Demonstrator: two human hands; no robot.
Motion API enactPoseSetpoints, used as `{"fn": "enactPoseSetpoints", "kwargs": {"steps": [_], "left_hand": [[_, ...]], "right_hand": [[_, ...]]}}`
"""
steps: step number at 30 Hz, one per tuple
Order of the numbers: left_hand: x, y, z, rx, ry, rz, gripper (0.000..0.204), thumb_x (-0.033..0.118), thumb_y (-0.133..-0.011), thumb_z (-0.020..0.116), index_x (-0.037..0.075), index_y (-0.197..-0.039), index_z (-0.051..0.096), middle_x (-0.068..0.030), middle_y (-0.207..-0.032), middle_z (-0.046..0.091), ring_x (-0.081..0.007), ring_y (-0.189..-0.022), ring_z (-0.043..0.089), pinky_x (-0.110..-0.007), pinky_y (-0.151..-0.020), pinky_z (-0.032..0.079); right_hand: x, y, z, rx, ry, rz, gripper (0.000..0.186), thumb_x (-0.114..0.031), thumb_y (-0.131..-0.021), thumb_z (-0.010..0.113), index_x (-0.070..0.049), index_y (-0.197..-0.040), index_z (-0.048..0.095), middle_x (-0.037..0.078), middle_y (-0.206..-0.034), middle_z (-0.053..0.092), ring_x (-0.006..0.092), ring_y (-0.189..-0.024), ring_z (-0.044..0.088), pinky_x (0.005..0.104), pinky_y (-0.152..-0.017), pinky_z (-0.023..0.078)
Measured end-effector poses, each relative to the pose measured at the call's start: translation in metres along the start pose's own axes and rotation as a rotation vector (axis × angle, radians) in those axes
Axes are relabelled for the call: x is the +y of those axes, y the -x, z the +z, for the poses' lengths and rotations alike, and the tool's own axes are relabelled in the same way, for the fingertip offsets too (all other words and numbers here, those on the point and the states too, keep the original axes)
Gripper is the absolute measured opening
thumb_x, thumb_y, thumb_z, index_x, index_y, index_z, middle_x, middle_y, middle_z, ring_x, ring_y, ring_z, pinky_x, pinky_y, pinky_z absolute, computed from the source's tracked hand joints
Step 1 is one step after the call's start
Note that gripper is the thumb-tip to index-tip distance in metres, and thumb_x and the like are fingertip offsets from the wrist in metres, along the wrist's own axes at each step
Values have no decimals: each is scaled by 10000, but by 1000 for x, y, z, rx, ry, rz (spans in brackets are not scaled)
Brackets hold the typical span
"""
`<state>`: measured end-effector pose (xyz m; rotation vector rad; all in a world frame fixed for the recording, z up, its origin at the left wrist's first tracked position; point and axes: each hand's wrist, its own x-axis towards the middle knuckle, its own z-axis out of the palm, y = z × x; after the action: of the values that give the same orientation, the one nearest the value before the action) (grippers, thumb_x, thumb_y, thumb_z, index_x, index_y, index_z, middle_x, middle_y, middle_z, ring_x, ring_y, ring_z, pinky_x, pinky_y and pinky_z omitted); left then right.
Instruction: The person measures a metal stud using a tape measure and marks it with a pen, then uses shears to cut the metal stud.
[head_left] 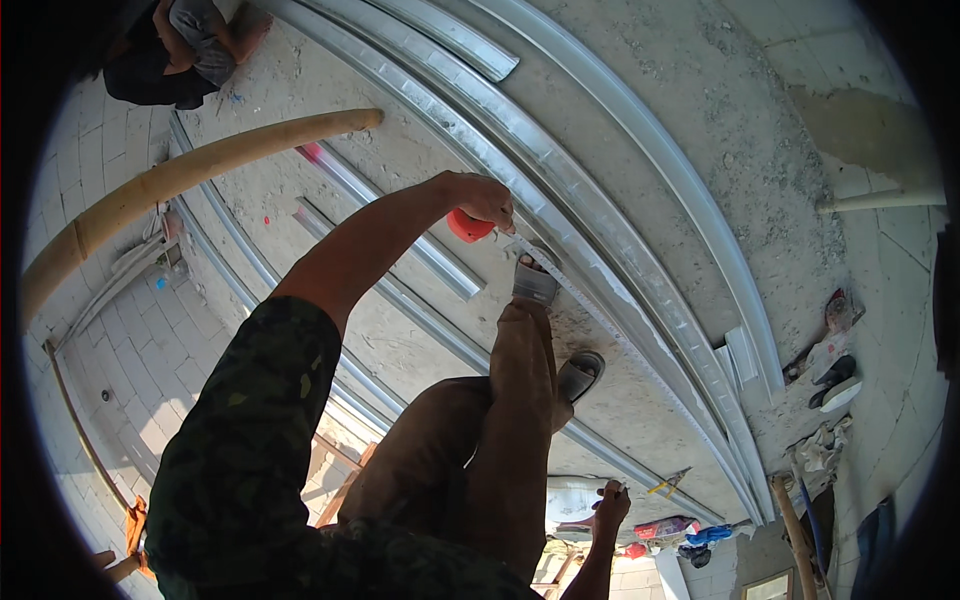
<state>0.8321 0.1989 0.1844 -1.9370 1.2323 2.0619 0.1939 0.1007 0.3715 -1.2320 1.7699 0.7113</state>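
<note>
My left hand (pixel 482 198) is closed around a red tape measure (pixel 468 226), above my sandalled foot. Its pale blade (pixel 600 315) runs out toward the lower right, along the nearest of the long metal channels (pixel 560 215). Lower in the view, my right hand (pixel 612 505) is closed, with a small thing at its fingers that I cannot make out. It is apart from the blade. Beside that hand on the floor lie yellow-handled pliers or snips (pixel 668 484).
Further metal channels (pixel 650 120) and shorter pieces (pixel 440 262) lie on the dusty concrete floor. A thick bamboo pole (pixel 200 165) slants in from the left. Another person (pixel 205 45) sits or crouches at the upper left. Bags and cloths (pixel 668 528) lie at the lower right.
</note>
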Motion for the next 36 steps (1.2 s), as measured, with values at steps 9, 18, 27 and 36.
{"fn": "enactPoseSetpoints", "kwargs": {"steps": [9,18,27,36], "left_hand": [[-33,-42,16,18,2,-83,405,457,-851,621,80,-961,724,-131,-867,687,-277,-809,642,-410,-744,483],[-52,-70,29,102,-58,-11,400,440,-860,603,79,-990,718,-156,-896,688,-311,-863,654,-428,-796,484],[-73,-108,35,87,-130,48,463,456,-884,566,95,-1168,619,-148,-1043,673,-334,-1018,626,-427,-887,458],[-100,-130,42,109,-113,180,374,400,-855,615,71,-995,726,-150,-907,697,-272,-882,655,-385,-803,491]], "right_hand": [[-10,4,23,13,-85,97,268,-245,-969,520,0,-977,628,89,-727,637,119,-514,529,266,-407,402],[19,14,41,81,-22,195,237,-235,-966,527,-19,-930,616,71,-699,609,117,-472,506,279,-409,412],[-17,-22,100,282,-213,-8,329,-281,-949,524,26,-1023,614,94,-763,620,122,-495,484,264,-432,398],[-206,-118,177,241,-452,-473,414,-260,-959,551,66,-1215,563,114,-855,647,100,-575,495,251,-528,422]]}}
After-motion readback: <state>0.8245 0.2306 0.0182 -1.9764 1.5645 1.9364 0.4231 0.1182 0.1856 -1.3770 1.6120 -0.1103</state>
